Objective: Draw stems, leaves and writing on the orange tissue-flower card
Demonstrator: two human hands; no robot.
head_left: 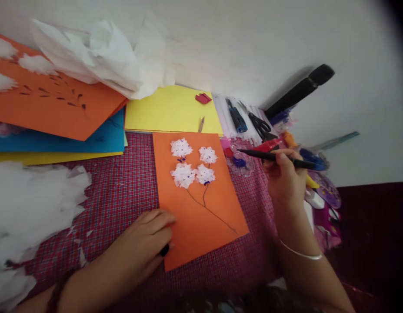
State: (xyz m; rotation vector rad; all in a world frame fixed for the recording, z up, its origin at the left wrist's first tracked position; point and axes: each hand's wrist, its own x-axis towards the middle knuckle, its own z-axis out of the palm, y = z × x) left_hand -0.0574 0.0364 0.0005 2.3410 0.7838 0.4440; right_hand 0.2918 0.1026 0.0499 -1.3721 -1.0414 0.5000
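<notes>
Orange sheet (pixel 188 221) with four white paper flowers (pixel 183 174) in place, its stems drawn and its blue touches few.

It lies on the checked cloth (pixel 132 174) between the person's hands, where the left hand (pixel 144 239) rests relaxed at its left edge, fingertips on the sheet and gripping nothing, while the right hand (pixel 286 174) grasps a dark brush (pixel 264 155), its tip over or at the clear palette (pixel 248 170) beside blue paint (pixel 239 162); contact cannot be told. Thin dark stems (pixel 217 214) branch up to the lower flowers, and small blue marks (pixel 181 160) sit by the blooms; the long lower stem carries none, so the painting seems only partly done beside the leafier orange card (pixel 58 115) at far left.
</notes>
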